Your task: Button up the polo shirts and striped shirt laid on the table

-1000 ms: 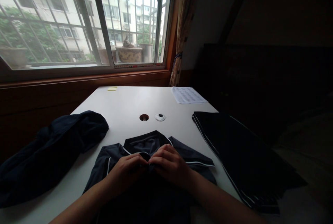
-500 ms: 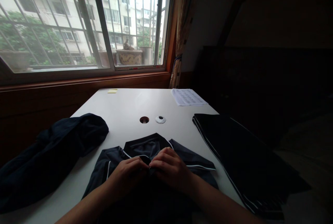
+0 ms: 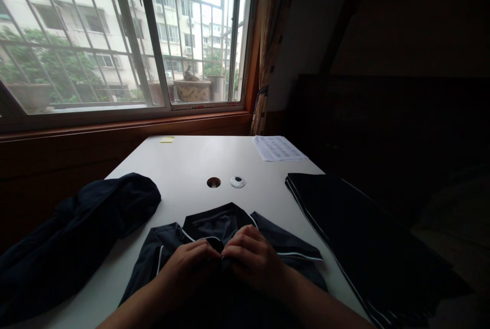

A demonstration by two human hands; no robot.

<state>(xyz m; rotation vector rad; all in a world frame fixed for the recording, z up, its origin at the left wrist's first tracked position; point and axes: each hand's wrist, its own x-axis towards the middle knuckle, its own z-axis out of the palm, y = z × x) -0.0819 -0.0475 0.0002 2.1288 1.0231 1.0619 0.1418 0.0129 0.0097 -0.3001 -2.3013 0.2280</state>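
Yel. note (image 3: 167, 140) & printed pprs (image 3: 280, 149) lie nr window (image 3: 126, 38).

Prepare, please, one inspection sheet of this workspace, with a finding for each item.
Surface: white table, round hole, white round fitting.
Things in hand: dark collared garment, white-piped.
Clutter: crumpled dark cloth left, white-edged dark cloth right; printed papers and yellow slip near far edge.
Hands: left hand and right hand, close together, hold the garment near its collar front.
Cables: nothing seen.
Surroundings: window with bars, tied curtain; right background too dark to judge.
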